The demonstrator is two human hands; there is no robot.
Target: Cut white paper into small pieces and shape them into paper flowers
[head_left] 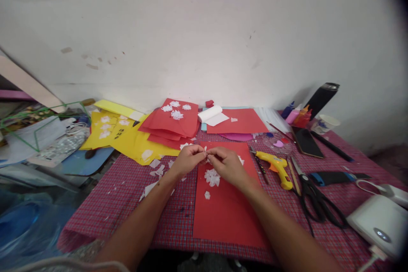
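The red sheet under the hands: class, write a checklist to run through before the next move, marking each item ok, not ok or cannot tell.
1. Left hand and right hand together above the red sheet: ok.
2. Shape of the white piece pinched between them: cannot tell, mostly hidden.
3. White flower stuck down on the sheet: cannot tell.
4. Scissors off the sheet: ok, to its right.
5. Glue gun hot: cannot tell.
6. Checked cloth free of scraps: not ok, white scraps lie left of the sheet.

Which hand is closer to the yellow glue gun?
Right. The right hand is to the left of the yellow glue gun, with a gap between; the left hand is farther left, beyond the right hand.
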